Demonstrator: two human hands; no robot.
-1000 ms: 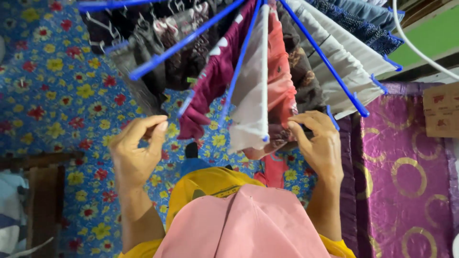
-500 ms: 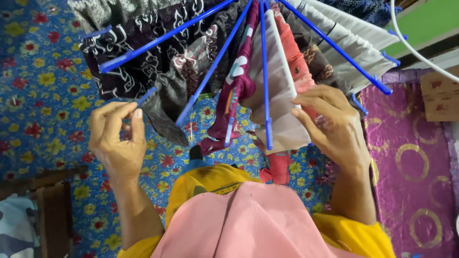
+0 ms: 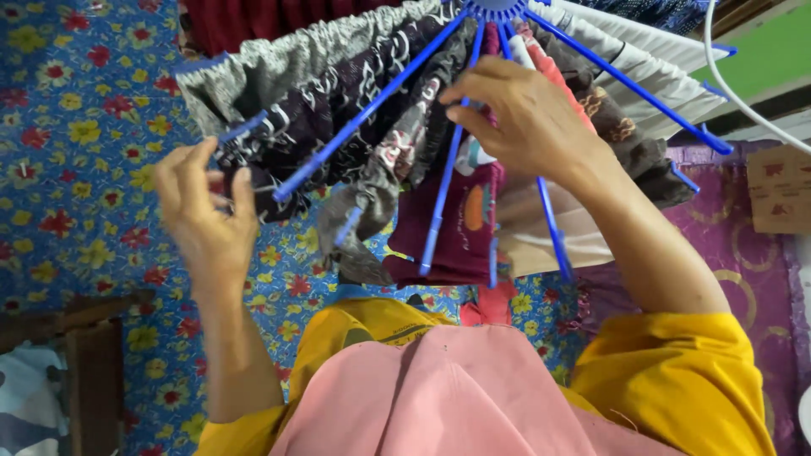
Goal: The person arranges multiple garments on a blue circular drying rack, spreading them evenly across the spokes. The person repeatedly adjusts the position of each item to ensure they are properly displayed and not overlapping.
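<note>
Seen from the head camera looking down, both forearms rise from yellow sleeves [image 3: 676, 380] toward a blue umbrella-style drying rack [image 3: 494, 10] whose spokes fan out from a hub at the top edge. The left hand [image 3: 203, 219] is raised at the left, wrist bent, with thumb and fingers pinched narrowly together on the tip of one blue spoke [image 3: 245, 128] and the edge of a dark patterned cloth [image 3: 338, 110] hanging there; whether the fingers grip the cloth, a clip or the spoke itself cannot be told. The right hand [image 3: 528, 118] reaches further up and inward, close to the hub, its fingers curled loosely over a downward-running spoke and the clothes bunched beneath it, with the back of the hand facing the camera so its palm and exact grip are hidden. A maroon garment [image 3: 460, 219] hangs just under this hand, with a white cloth [image 3: 650, 63] draped along the spokes to the right. Pink fabric [image 3: 439, 397] fills the lower middle of the frame. Behind everything lies a blue flowered sheet [image 3: 76, 127], and a purple cloth with gold rings [image 3: 752, 245] sits at the right. The rack's upper part is cut off by the frame.
</note>
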